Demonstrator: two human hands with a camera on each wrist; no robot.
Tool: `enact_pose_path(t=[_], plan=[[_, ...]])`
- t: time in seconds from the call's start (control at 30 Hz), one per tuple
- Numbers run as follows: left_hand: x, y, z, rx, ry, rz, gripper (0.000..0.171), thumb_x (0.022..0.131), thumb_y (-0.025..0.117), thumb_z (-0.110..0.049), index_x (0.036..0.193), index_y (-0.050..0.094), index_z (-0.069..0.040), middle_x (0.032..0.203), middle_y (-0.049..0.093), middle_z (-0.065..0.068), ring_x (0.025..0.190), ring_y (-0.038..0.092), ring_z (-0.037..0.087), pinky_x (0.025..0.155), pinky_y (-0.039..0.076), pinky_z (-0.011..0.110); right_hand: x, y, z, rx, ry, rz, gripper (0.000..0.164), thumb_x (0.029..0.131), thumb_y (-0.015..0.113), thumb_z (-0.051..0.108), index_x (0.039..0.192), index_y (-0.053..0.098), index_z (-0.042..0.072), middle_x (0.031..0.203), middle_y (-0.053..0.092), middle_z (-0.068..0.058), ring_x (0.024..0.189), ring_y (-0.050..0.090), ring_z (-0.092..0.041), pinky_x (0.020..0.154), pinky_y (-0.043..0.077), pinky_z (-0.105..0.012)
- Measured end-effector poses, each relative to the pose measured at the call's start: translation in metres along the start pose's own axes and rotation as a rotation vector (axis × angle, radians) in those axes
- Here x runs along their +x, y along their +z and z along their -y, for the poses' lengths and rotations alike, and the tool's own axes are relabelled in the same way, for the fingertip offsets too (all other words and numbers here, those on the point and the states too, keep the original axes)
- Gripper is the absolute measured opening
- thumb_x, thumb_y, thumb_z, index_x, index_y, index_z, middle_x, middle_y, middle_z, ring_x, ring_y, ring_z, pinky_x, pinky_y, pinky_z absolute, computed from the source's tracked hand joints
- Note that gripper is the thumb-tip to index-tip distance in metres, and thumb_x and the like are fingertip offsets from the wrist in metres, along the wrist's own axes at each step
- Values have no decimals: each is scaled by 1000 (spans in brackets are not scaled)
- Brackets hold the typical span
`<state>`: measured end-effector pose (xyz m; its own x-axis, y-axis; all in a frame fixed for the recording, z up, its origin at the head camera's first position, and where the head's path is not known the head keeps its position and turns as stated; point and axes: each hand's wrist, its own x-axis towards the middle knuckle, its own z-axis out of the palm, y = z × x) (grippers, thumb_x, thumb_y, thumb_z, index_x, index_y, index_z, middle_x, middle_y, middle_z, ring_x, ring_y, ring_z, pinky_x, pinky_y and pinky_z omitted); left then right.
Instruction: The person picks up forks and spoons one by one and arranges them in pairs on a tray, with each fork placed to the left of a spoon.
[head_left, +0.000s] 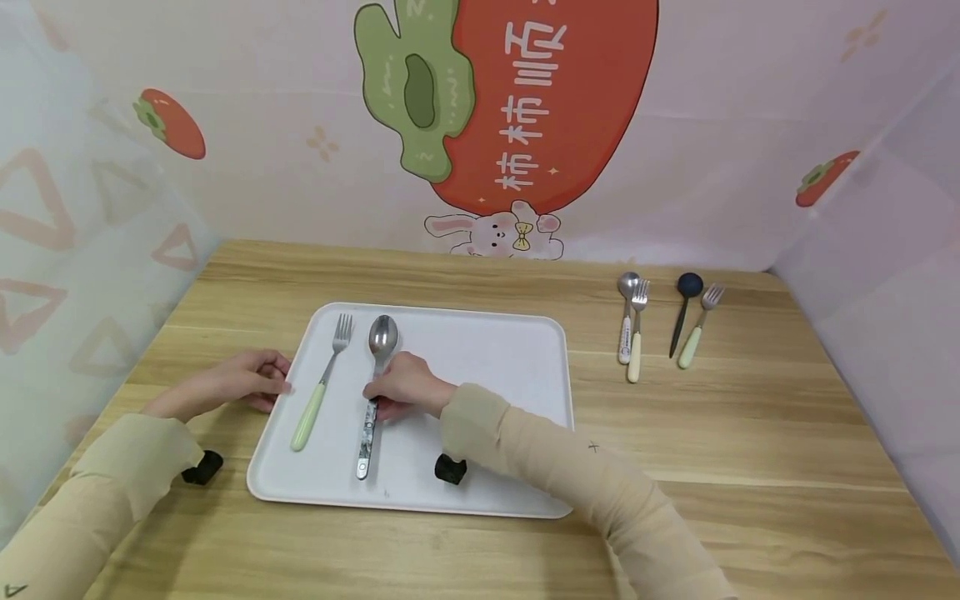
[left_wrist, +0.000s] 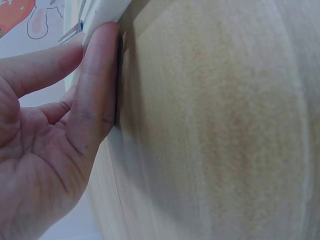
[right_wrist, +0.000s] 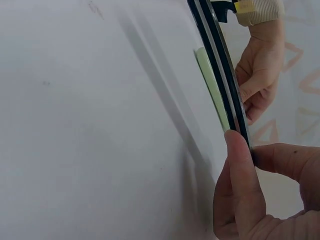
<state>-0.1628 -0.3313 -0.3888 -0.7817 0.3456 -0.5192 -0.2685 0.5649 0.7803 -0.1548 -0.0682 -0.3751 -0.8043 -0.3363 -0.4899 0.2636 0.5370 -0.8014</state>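
My right hand [head_left: 405, 385] pinches the dark patterned handle of a large metal spoon [head_left: 383, 336] between thumb and fingers. In the right wrist view the spoon's handle [right_wrist: 220, 60] casts a shadow on the white tray [head_left: 480, 358] and looks slightly raised from it. On the tray's left side lies a fork [head_left: 309, 417] with a pale green handle, tines pointing away. At the tray's left edge, my left hand [head_left: 255, 379] holds the rim. Its thumb and index finger meet the tray's edge [left_wrist: 106, 14] in the left wrist view.
To the right of the tray, on the wooden table [head_left: 720, 433], lie a metal spoon [head_left: 628, 286], a cream-handled fork [head_left: 636, 342], a black spoon [head_left: 689, 286] and a second green-handled fork [head_left: 691, 346]. A printed backdrop [head_left: 285, 192] stands behind the table.
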Motion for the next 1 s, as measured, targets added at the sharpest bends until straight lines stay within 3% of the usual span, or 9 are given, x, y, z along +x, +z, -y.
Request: enact_pose_path(t=[0.23,0.47,1.0], plan=[[2,-1,2,8,-8,8,41,88,57,-8,113,36,15,91,52,9,75,55,13,65,54,29,7,9,0,23,-15,-17,21,78,65,7,59,59,1,67,65,-19,61,66,-25,53,52,-24],[2,-1,1,4,-9,8,40,87,57,-7,113,36,16,89,52,8,74,55,13,65,54,29,16,17,3,-97,-29,-81,22,76,67,9,57,58,4,57,63,-13,53,64,-19,51,46,-15],[3,-1,2,5,-5,13,40,88,57,-7,113,36,16,90,51,9,75,55,14,65,54,30,12,26,9,-147,-48,-112,26,78,63,6,56,50,6,57,63,-14,51,64,-21,42,45,-18]])
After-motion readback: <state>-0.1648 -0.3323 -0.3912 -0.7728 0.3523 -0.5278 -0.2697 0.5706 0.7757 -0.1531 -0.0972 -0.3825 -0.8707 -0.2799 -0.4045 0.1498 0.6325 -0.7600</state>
